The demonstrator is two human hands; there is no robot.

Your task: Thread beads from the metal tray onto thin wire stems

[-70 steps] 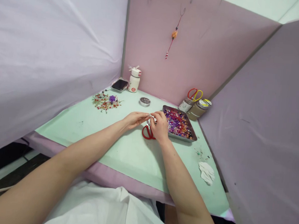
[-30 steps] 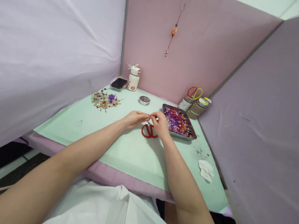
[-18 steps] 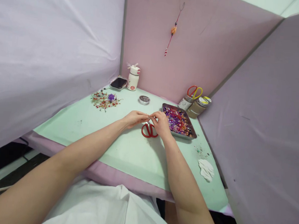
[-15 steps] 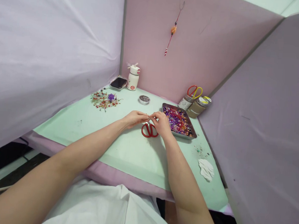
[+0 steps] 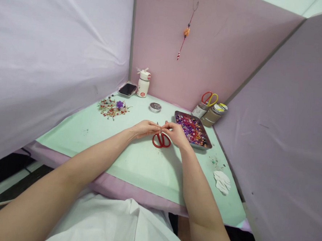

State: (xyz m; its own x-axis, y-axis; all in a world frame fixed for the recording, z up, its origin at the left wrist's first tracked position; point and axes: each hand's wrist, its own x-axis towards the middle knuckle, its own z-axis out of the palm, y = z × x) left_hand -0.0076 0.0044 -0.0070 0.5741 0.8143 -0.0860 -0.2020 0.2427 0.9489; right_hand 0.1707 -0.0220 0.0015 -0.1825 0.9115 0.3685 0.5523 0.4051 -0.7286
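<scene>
My left hand point(image 5: 146, 128) and my right hand point(image 5: 176, 133) meet fingertip to fingertip over the middle of the table, both closed in a pinch. Whatever lies between the fingertips is too small to make out. Just beneath them, red-handled scissors point(image 5: 161, 140) lie on the pale green mat point(image 5: 136, 170), handles toward me and blades partly hidden by my fingers. To the right of my right hand is a metal tray point(image 5: 200, 148) full of purple, red and orange beads point(image 5: 190, 129).
Beaded strands point(image 5: 112, 108) are heaped at the left. Behind my hands sits a small round tin point(image 5: 155, 107). A phone point(image 5: 128, 89) and white bottle point(image 5: 143, 86) stand at the back, jars point(image 5: 213, 115) at the back right. A white glove point(image 5: 222, 182) lies on the right.
My right hand has shifted slightly to the right and turned, with its fingers lying flatter. The left hand has barely moved, and more of the scissors shows between the hands.
</scene>
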